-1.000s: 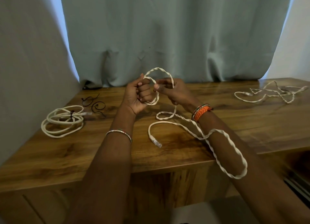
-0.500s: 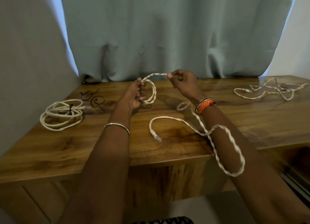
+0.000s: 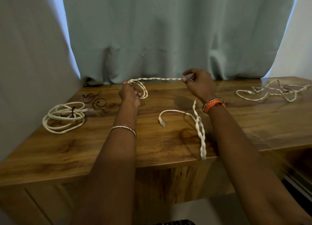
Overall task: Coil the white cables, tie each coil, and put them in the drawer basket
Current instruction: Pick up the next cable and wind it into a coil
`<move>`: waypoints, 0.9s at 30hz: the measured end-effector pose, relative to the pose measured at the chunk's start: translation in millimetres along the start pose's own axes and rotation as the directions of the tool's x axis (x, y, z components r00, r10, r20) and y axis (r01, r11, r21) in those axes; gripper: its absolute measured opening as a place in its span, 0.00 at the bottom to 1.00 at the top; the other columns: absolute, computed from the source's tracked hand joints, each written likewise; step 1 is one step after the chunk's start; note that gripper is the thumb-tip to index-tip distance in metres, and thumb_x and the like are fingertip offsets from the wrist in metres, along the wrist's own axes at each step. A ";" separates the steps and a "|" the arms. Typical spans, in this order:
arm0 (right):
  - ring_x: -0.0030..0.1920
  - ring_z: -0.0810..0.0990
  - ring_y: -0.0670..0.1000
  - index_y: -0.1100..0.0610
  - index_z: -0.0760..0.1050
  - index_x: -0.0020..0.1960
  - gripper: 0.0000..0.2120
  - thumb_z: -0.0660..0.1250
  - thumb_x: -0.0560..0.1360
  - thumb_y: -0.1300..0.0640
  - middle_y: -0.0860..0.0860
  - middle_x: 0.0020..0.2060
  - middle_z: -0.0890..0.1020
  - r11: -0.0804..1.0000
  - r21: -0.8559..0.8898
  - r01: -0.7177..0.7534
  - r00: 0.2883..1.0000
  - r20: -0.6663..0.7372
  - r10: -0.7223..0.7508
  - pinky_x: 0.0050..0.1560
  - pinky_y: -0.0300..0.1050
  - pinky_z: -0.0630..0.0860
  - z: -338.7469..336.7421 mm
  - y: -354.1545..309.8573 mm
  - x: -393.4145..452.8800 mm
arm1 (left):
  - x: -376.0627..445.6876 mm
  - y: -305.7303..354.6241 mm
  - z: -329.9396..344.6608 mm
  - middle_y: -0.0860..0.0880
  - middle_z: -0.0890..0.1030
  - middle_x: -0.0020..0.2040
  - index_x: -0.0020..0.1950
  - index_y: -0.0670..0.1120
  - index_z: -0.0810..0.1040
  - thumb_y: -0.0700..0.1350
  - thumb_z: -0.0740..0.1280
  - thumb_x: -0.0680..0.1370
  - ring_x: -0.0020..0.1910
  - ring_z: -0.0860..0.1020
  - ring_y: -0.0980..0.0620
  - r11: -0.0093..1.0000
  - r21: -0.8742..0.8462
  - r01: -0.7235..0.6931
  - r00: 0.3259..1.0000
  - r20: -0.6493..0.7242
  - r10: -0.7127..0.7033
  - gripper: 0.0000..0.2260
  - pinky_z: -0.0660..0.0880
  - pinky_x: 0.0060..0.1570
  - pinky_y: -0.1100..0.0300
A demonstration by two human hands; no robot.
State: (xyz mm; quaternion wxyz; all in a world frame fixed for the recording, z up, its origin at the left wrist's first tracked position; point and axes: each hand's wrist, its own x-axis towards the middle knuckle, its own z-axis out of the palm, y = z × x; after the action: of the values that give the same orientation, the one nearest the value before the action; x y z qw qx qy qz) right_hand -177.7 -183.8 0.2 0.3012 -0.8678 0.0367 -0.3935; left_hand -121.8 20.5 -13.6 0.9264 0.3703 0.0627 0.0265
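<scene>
Head view. The left hand (image 3: 129,94) is seen from the back, so its fingertips are largely hidden; its fingers are curled round a small loop of the white twisted cable (image 3: 162,79), held above the brown wood-grain tabletop (image 3: 152,140). The right hand (image 3: 199,84) pinches the same cable between thumb and forefinger, the other fingers loosely raised. Between the two hands the cable runs nearly straight and level, from 9 o'clock to 3 o'clock. Below the right hand the cable passes behind the wrist, where its course cannot be followed, then drops toward 6 o'clock to a narrow loop that reaches the near table edge. Its free end, bearing a clear plug (image 3: 161,122) whose details are too small to read, lies on the table between the forearms.

At 9 o'clock from the hands rests a finished coil of white cable (image 3: 64,117), bound by a dark tie. Just beyond it, toward 10 o'clock, lie thin dark wire ties (image 3: 94,100), their number hard to count. At 3 o'clock, well apart, a loose white cable (image 3: 270,93) sprawls uncoiled, partly cut off by the frame's right edge. A pale green curtain (image 3: 168,35) hangs behind the table. The lower right corner is dark and blurred.
</scene>
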 end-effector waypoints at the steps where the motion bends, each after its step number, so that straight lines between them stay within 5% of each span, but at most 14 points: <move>1: 0.44 0.76 0.46 0.51 0.80 0.52 0.10 0.70 0.72 0.49 0.49 0.41 0.80 1.000 -0.015 -0.022 1.000 -0.012 0.022 0.42 0.41 0.70 0.7 0.0 0.2 | -1.2 -0.2 0.6 0.53 0.62 0.14 0.32 0.47 0.62 0.50 0.50 0.83 0.12 0.59 0.57 1.000 -0.005 0.011 1.000 -0.002 -0.011 0.19 0.60 0.21 0.74; 6: 0.47 0.80 0.56 0.53 0.81 0.46 0.06 0.67 0.72 0.56 0.54 0.44 0.83 0.981 -0.185 0.065 0.997 -0.020 -0.070 0.40 0.43 0.70 6.4 -13.8 -6.6 | -6.5 -0.8 3.4 0.55 0.66 0.15 0.33 0.47 0.64 0.44 0.52 0.81 0.13 0.61 0.58 0.999 0.007 -0.032 0.999 -0.002 0.032 0.16 0.58 0.20 0.73; 9: 0.48 0.80 0.59 0.56 0.81 0.47 0.10 0.65 0.69 0.57 0.57 0.45 0.83 0.883 -0.383 0.272 0.959 0.179 -0.219 0.45 0.47 0.75 15.2 -28.5 -14.7 | -4.5 -3.6 3.7 0.54 0.67 0.20 0.34 0.48 0.68 0.45 0.54 0.81 0.16 0.62 0.59 0.975 0.187 -0.118 0.993 0.035 0.114 0.15 0.57 0.21 0.68; 14: 0.33 0.76 0.53 0.58 0.78 0.36 0.09 0.65 0.70 0.54 0.53 0.31 0.79 0.887 -0.167 0.431 0.800 0.526 -0.290 0.33 0.42 0.69 25.1 -50.5 -27.7 | -14.7 -15.8 14.1 0.51 0.67 0.24 0.33 0.47 0.67 0.41 0.54 0.81 0.17 0.64 0.59 0.761 0.517 -0.393 0.912 0.327 0.249 0.16 0.60 0.21 0.68; 17: 0.27 0.69 0.45 0.58 0.78 0.36 0.10 0.66 0.74 0.56 0.48 0.26 0.74 0.940 0.033 0.340 0.789 0.534 -0.304 0.30 0.42 0.62 23.0 -51.9 -26.5 | -21.2 -24.8 18.5 0.48 0.70 0.27 0.34 0.45 0.70 0.38 0.57 0.79 0.17 0.68 0.59 0.691 0.589 -0.419 0.885 0.436 0.165 0.14 0.64 0.19 0.69; 22: 0.31 0.76 0.48 0.55 0.82 0.38 0.08 0.68 0.73 0.54 0.51 0.31 0.81 0.958 0.062 0.280 0.854 0.440 -0.278 0.35 0.47 0.73 20.3 -40.4 -20.1 | -22.3 -28.2 17.4 0.53 0.68 0.16 0.30 0.44 0.70 0.38 0.55 0.77 0.15 0.64 0.59 0.483 0.798 -0.361 0.903 0.428 -0.031 0.15 0.59 0.23 0.66; 25: 0.36 0.80 0.49 0.53 0.84 0.42 0.08 0.70 0.71 0.50 0.51 0.35 0.84 0.951 0.030 0.307 0.878 0.377 -0.295 0.37 0.49 0.78 19.0 -42.0 -20.9 | -28.9 -17.4 17.6 0.53 0.62 0.19 0.29 0.47 0.61 0.40 0.50 0.79 0.15 0.57 0.60 0.574 0.794 -0.199 0.859 0.423 -0.287 0.17 0.54 0.20 0.69; 27: 0.37 0.80 0.46 0.48 0.84 0.46 0.08 0.71 0.70 0.47 0.48 0.38 0.85 0.940 0.011 0.340 0.877 0.356 -0.322 0.36 0.42 0.76 13.4 -42.9 -22.5 | -33.0 -14.4 15.6 0.54 0.62 0.18 0.30 0.47 0.60 0.44 0.48 0.81 0.16 0.57 0.60 0.593 0.787 -0.171 0.825 0.443 -0.350 0.19 0.52 0.17 0.73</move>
State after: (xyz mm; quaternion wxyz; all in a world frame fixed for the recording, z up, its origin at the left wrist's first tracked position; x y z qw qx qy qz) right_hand -191.1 -135.4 2.3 0.2086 -0.9251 -0.1567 -0.2759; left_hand -152.3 -3.8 -9.1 0.6355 0.7318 -0.1849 -0.1625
